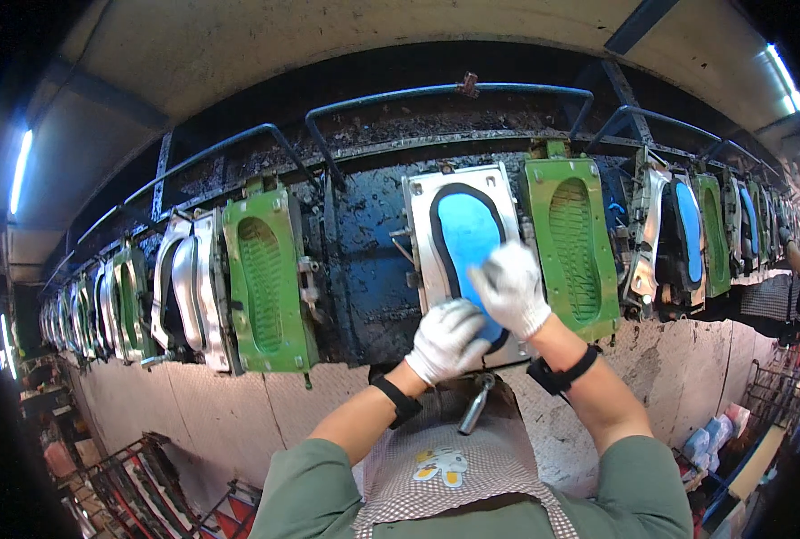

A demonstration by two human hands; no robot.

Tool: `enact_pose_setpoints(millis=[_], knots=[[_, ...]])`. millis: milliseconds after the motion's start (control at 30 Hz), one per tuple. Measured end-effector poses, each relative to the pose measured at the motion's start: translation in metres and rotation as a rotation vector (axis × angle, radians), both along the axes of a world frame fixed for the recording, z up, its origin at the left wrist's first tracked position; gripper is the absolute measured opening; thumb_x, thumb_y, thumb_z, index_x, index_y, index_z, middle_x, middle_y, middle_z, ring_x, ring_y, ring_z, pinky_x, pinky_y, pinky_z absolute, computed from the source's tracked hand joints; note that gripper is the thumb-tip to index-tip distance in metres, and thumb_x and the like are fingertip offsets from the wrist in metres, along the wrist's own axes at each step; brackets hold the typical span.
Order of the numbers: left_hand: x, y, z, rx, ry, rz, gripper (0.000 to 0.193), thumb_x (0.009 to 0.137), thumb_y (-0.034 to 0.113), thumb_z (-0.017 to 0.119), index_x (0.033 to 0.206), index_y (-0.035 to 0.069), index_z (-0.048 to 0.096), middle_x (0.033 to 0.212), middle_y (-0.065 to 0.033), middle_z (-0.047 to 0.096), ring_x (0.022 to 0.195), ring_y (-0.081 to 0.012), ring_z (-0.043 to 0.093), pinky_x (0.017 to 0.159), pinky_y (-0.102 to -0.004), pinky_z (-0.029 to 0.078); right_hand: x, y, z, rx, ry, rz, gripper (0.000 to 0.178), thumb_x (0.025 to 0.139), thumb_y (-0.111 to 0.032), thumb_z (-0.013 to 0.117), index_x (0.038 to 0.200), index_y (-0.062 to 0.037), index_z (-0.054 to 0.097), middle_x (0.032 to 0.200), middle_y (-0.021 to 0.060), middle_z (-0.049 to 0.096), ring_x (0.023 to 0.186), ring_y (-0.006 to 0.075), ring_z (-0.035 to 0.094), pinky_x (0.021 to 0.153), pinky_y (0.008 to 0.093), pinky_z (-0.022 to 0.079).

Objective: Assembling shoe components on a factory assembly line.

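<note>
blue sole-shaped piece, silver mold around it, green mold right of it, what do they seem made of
Blue sole-shaped piece: perhaps rubber or foam, from its matte, even color. Silver mold: likely bare metal, given its gray sheen. Green mold: probably painted metal, its green turning brownish among the ridges.

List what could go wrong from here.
The blue sole-shaped piece might shift against its dark border, since the left hand and right hand are both at its lower part. The metal handle sticking out toward the checked apron could snag the cloth.
</note>
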State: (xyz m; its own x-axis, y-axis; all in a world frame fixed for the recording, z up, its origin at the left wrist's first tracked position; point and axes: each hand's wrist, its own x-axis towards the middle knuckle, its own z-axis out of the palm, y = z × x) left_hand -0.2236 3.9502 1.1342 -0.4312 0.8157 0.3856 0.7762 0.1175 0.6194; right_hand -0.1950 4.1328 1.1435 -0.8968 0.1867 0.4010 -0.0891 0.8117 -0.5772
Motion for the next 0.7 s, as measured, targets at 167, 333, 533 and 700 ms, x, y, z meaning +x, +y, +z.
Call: enact_pose_setpoints(millis=[167,333,533,700], knots=[[-0.013,-0.005,-0.018,0.037,0.106,-0.114,0.045,0.064,0.025,0.080,0.105,0.010,0.067,0.106,-0.0097,0.062,0.096,-0.0296,0.063,0.083,-0.0432,0.051,-0.103,-0.014,-0.006,0.229,-0.139,-0.095,0.019,0.084,-0.024,0.061,0.092,-0.0071,0.063,0.097,0.0141,0.062,0.094,0.0313,0.059,0.083,0.0442,0.048],[-0.016,-0.008,-0.020,0.073,0.095,-0.096,0.041,0.065,0.023,0.079,0.102,0.010,0.069,0.106,-0.0095,0.062,0.097,-0.0290,0.062,0.084,-0.0438,0.051,-0.111,-0.019,-0.007,0.276,-0.168,-0.088,0.018,0.084,-0.021,0.057,0.093,-0.0067,0.063,0.092,0.0152,0.063,0.090,0.0320,0.061,0.082,0.0449,0.048],[-0.034,0.022,-0.001,-0.120,0.242,-0.469,0.032,0.071,0.028,0.071,0.095,0.007,0.066,0.121,-0.0135,0.060,0.119,-0.0317,0.052,0.107,-0.0516,0.036,-0.075,0.026,-0.031,-0.104,-0.070,-0.073,0.029,0.093,-0.017,0.053,0.117,-0.0020,0.062,0.121,0.0172,0.062,0.110,0.0343,0.059,0.096,0.0420,0.046],[-0.080,0.043,0.003,-0.439,-0.072,-0.804,0.043,0.082,0.027,0.059,0.120,0.006,0.056,0.140,-0.0140,0.050,0.138,-0.0315,0.037,0.117,-0.0540,0.018,0.095,-0.016,0.027,-0.512,-0.387,-0.451,0.029,0.097,-0.018,0.051,0.118,0.0005,0.062,0.117,0.0151,0.063,0.108,0.0284,0.060,0.094,0.0370,0.047]])
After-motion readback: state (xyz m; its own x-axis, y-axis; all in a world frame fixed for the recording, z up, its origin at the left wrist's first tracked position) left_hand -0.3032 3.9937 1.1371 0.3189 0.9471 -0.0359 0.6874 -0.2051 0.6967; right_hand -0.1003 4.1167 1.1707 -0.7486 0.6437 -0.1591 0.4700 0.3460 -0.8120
